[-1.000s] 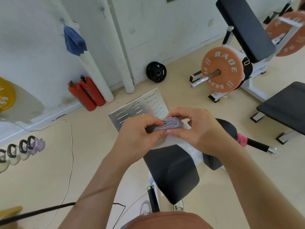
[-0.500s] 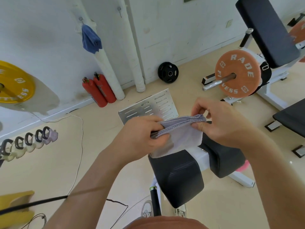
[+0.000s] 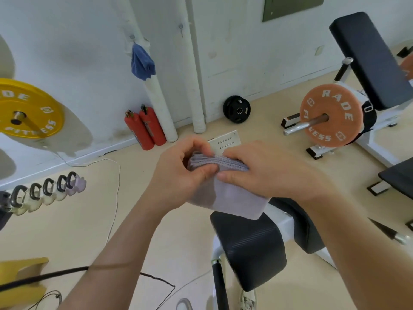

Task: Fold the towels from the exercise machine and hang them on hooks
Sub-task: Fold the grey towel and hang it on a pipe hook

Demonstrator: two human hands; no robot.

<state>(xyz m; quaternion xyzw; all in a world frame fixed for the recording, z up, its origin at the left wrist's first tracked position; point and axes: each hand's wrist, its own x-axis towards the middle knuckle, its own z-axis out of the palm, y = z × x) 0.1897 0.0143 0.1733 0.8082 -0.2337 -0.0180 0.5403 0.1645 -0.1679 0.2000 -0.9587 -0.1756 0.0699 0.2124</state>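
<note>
The lilac towel [image 3: 232,198] hangs folded just above the black seat pad [image 3: 252,249], its stacked, stitched edges held between both hands. The left hand [image 3: 178,175] curls its fingers [image 3: 199,147] over the top of the bundle, with the thumb pressing from below. The right hand [image 3: 263,173] pinches the same edge, fingers closed on the cloth. The layers look thin and loosely stacked, so if either grip eases on the way to the wall, the fold will likely slide apart and the lower flap will fall open. On the wall well beyond the pad, a blue towel [image 3: 142,61] hangs from one hook and a bare hook [image 3: 181,26] waits. That hook looks small, so a thick bundle may slip off it.
</note>
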